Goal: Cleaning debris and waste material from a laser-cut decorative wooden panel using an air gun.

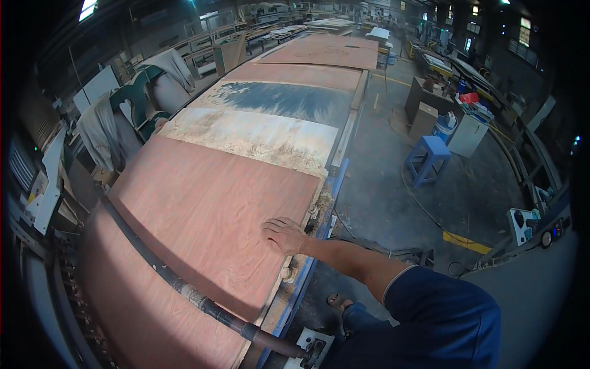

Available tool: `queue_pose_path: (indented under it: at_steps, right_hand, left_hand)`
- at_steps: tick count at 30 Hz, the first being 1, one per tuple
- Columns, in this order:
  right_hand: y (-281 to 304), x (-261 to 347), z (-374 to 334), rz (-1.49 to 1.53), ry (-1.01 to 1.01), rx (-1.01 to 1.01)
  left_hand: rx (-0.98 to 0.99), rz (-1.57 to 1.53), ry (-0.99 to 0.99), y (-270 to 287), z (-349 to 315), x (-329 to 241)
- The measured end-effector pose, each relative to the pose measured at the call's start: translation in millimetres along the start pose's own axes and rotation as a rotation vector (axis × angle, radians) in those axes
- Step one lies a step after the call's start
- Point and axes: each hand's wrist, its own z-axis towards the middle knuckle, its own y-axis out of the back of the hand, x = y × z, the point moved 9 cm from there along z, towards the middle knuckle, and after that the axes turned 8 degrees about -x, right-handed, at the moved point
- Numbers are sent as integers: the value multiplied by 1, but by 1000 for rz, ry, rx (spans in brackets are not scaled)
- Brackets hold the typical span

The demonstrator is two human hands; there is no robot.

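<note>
My right hand (283,236) lies palm down on a reddish wood-grain sheet (209,184), near the sheet's right edge. Its fingers stretch to the left with nothing in them, and the bare forearm comes in from the lower right out of a dark blue sleeve. The sheet covers the near part of a long bed with a blue side rail (335,184). A dark pipe (169,273) crosses above its near part, casting a shadow on it. Beyond the sheet lies a pale strip (252,132) strewn with sawdust. My left hand is out of view.
Farther along the bed is a dark, dusty surface (276,98), then more reddish sheets (326,49). A green machine with draped grey cloth (101,132) stands left. To the right are a blue stool (428,158), a bucket (444,126) and a cable on the floor.
</note>
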Motion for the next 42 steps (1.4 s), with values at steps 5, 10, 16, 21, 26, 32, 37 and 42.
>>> queue_pose_path:
  at_steps: [5, 10, 16, 21, 26, 32, 37, 42]
  right_hand:
    - [0, -1, -1, -18, 6, 4]
    - [4, 0, -1, -20, -2, 0]
    - [7, 3, 3, -15, 10, -29]
    - [10, 5, 5, -21, 26, -32]
    - [4, 0, 2, -5, -11, -34]
    - [3, 1, 2, -5, -4, -39]
    - [4, -2, 0, -2, 0, -30]
    - [5, -4, -2, -6, -2, -13]
  left_hand:
    - [-52, 36, 35, 13, -9, 2]
    - [-95, 86, 67, 16, -18, 7]
    - [-63, 23, -43, 2, 22, 35]
    - [-35, 72, -30, -20, 60, 61]
    - [111, -69, -172, -22, 56, 52]
    - [324, -287, -393, -3, 30, 31]
    - [511, -470, -579, 15, 0, 14]
    - [704, -647, -757, 29, -30, 0]
